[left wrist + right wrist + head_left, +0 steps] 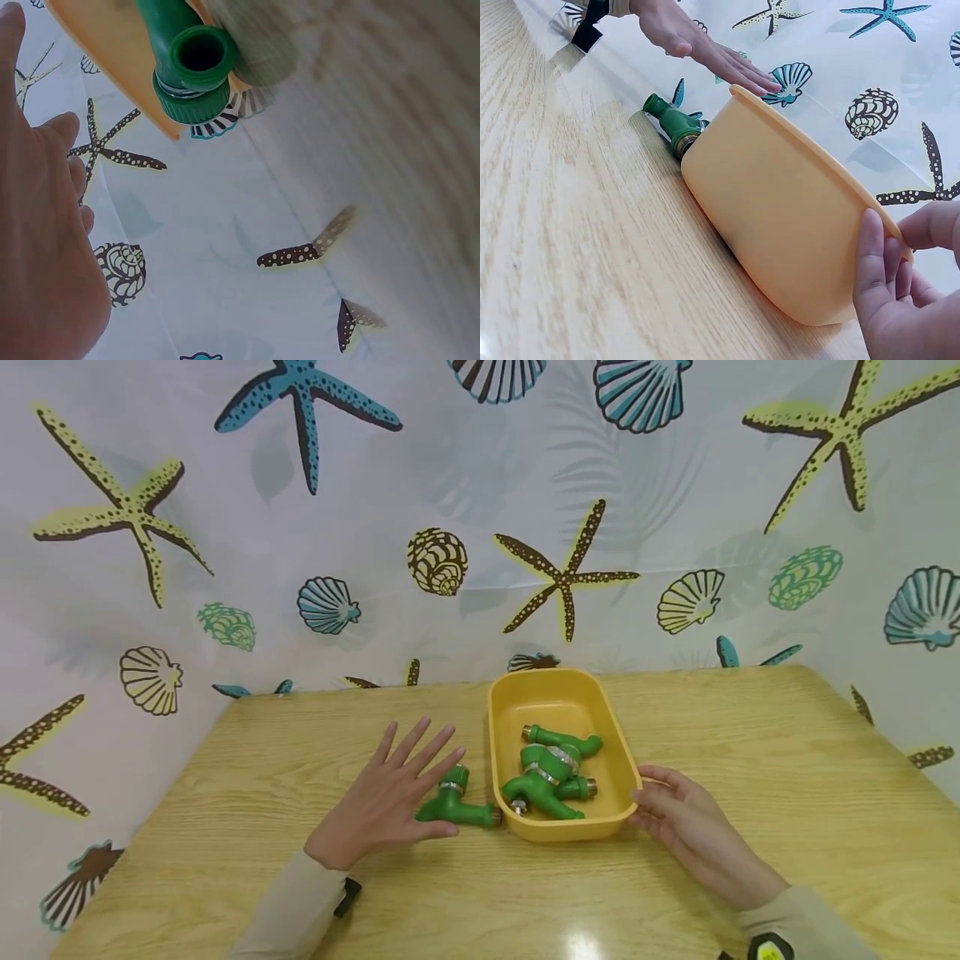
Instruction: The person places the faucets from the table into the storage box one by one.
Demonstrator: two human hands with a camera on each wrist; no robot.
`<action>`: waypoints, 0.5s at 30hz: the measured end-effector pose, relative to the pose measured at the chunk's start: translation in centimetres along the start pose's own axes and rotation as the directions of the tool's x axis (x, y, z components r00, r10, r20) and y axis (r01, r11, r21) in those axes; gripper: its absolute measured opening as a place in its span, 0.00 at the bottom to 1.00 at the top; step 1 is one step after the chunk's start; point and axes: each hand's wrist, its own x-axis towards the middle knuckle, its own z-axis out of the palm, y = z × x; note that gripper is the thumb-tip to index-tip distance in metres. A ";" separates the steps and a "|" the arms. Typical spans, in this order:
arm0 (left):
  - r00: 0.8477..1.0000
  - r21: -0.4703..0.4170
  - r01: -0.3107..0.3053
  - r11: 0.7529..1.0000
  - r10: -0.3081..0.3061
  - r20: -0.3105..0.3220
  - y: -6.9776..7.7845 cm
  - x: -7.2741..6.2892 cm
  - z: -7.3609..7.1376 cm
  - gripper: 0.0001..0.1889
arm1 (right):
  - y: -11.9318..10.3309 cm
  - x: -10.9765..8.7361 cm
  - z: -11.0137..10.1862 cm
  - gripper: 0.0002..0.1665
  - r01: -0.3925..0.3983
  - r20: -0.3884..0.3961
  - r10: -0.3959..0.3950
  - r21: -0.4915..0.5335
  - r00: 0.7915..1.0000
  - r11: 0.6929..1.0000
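Observation:
A yellow plastic basin (562,832) stands on the wooden table, holding several green plastic taps (551,764) with metal threaded ends. Just left of it lies one more green tap (468,812), its threaded end by the basin's wall. My left hand (378,802) is spread flat above that tap, fingers straight, holding nothing and partly covering it. In the left wrist view the loose tap's (161,45) open spout faces the camera. My right hand (693,831) pinches the basin's rim at the near right corner, thumb and fingers on either side, plain in the right wrist view.
The wooden table (750,735) reaches back to a white cloth (465,468) printed with starfish and shells, which also hangs along both sides. Dark wrist-worn devices sit at both sleeves, one (770,946) at the right cuff.

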 end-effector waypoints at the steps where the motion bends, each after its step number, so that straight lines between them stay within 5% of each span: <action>1: 1.000 -0.003 0.003 1.000 -0.003 0.006 0.0 0.0 0.0 0.51 | 0.0 0.0 0.0 0.28 0.000 0.001 0.000 -0.002 1.000 1.000; 15: 0.993 -0.006 0.023 1.000 -0.022 0.120 0.6 0.3 -0.2 0.46 | -0.1 0.1 0.0 0.28 -0.002 0.009 0.002 -0.005 1.000 1.000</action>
